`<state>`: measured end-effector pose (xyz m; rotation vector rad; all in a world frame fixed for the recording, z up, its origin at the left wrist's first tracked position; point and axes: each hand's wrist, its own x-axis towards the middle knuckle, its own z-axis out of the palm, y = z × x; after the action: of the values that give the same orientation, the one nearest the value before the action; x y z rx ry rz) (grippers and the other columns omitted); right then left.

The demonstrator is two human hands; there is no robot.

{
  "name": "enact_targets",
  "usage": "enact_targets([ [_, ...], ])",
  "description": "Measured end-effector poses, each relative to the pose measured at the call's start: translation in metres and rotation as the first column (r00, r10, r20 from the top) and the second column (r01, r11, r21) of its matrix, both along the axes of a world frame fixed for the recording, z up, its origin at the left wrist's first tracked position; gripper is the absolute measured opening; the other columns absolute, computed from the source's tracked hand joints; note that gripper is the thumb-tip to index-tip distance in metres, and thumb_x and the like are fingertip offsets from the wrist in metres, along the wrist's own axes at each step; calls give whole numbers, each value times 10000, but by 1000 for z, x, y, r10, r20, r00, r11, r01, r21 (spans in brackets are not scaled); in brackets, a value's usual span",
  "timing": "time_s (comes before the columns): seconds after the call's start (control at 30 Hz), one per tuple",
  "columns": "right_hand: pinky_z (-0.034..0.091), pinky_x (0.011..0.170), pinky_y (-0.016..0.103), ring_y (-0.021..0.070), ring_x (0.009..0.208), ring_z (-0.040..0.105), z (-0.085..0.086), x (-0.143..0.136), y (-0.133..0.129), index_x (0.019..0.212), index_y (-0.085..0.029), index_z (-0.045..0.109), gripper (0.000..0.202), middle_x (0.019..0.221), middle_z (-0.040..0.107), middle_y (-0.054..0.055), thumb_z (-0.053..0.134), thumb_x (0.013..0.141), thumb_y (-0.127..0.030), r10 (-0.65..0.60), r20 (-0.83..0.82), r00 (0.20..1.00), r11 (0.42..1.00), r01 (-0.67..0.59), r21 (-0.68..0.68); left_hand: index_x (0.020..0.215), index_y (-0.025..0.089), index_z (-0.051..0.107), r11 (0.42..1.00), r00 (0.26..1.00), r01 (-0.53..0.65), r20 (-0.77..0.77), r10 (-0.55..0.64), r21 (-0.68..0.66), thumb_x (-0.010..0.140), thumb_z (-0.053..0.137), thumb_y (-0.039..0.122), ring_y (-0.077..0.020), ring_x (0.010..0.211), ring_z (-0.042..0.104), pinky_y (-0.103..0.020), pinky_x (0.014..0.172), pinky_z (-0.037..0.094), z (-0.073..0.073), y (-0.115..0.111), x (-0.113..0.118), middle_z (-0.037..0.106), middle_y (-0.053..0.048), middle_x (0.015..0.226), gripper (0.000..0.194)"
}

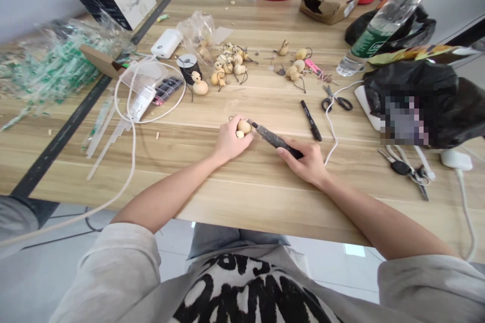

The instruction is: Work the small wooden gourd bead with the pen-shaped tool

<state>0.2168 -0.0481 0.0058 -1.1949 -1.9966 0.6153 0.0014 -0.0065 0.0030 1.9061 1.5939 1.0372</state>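
Note:
Above the front part of the table, my left hand [229, 142] is closed around a small pale gourd [244, 126], whose rounded end shows between the fingers. My right hand [305, 161] grips a slim dark rotary tool [278, 142] by its rear half. The tool's tip points left and is right beside the gourd; whether they touch I cannot tell. A white cable [332, 128] runs up to my right hand. Beyond my hands sits a cluster of small gourds [227, 63] with dark cords, some bearing drawn faces. Further gourds [297, 68] lie to its right.
A black marker [311, 121] and scissors [336, 102] lie right of my hands, with keys [407, 167] further out. A plastic bottle [369, 43] stands at the right near black bags [447, 91]. Leftward are a thread spool [189, 66], a looping white cable [133, 161] and green-white wrapped sticks [64, 55].

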Motion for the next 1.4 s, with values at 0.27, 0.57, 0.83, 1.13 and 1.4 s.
enact_targets([
  [0.27, 525, 688, 283, 188, 725, 683, -1, 0, -1, 1170, -179, 673, 357, 832, 741, 50, 547, 878, -342, 68, 30, 997, 997, -69, 31, 865, 199, 556, 1000, 1000, -5, -7, 5, -4, 685, 642, 211, -135, 692, 569, -244, 676, 432, -1, 1, -1, 635, 0, 779, 200],
  [0.57, 532, 718, 293, 197, 764, 691, -1, 0, -1, 1168, -182, 675, 366, 900, 747, 56, 543, 876, -358, 70, 32, 997, 997, -71, 11, 863, 196, 561, 1000, 1000, -1, 2, 1, -13, 694, 641, 224, -139, 702, 576, -248, 685, 436, 0, 0, 0, 642, -6, 796, 189],
  [0.83, 524, 644, 279, 182, 671, 666, 0, 1, 0, 1167, -157, 675, 386, 794, 736, 39, 540, 880, -378, 7, 10, 1000, 1000, -7, -4, 836, 198, 556, 1000, 1000, 2, 9, -2, -11, 707, 633, 226, -137, 723, 580, -245, 699, 442, 1, -1, 0, 638, -6, 804, 153],
  [1.13, 535, 697, 286, 193, 734, 687, 0, 1, 0, 1181, -184, 671, 366, 883, 748, 46, 544, 881, -351, 49, 18, 999, 999, -49, 1, 852, 200, 555, 1000, 1000, 6, -17, -6, -4, 703, 632, 226, -138, 714, 574, -246, 691, 438, -2, 1, -1, 631, -6, 795, 171],
  [1.4, 531, 695, 280, 190, 741, 691, -2, 1, -1, 1163, -169, 676, 351, 873, 747, 57, 562, 871, -325, 88, 39, 995, 995, -89, 38, 865, 196, 551, 1000, 1000, 8, 13, -8, -3, 709, 644, 251, -131, 690, 565, -243, 676, 436, -2, 1, -1, 632, -5, 789, 189],
])
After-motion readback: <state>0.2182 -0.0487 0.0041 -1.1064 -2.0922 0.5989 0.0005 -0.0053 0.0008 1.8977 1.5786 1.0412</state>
